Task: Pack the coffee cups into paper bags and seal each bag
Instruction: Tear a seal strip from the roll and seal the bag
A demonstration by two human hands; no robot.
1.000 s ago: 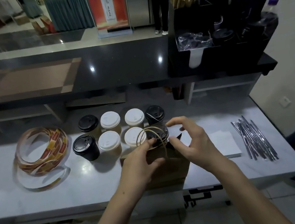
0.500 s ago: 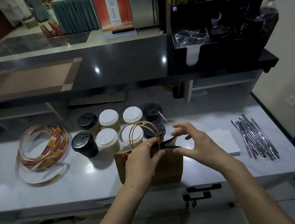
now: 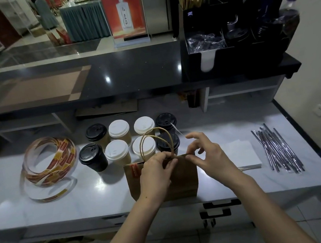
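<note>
A pale marble counter [image 3: 74, 203] spans the lower middle of the frame; above it runs a glossy black ledge [image 3: 128, 74], and on the ledge's right end sits a black organiser [image 3: 239, 56] holding lids, wrapped items and brown sticks.

At the left of the counter lies a loose coil of red-and-yellow label tape [image 3: 58, 162]. At centre, near the front edge, the brown paper bag [image 3: 185, 179] stands upright with its top edges brought together and its twine handles [image 3: 156, 128] arching upward. Just behind the bag stand eight coffee cups [image 3: 116, 151] in two rows of four; each row has black lids at its ends and white lids between, and the handles overlap the right-hand cups in the picture.

Right of the bag lies a flat stack of white napkins [image 3: 242, 155]; further right, a bundle of silvery wrapped straws [image 3: 276, 148].

Both hands are at the bag's top edge. The left hand [image 3: 156, 171] covers the middle of the bag's front, its fingers curled and pinching the rim at the base of the handles. The right hand [image 3: 207, 156] is beside the bag's upper right corner, thumb and forefinger pinching the rim there while the other fingers lift and spread. A small red sticker [image 3: 134, 169] shows on the bag's upper left, just left of the left hand.
</note>
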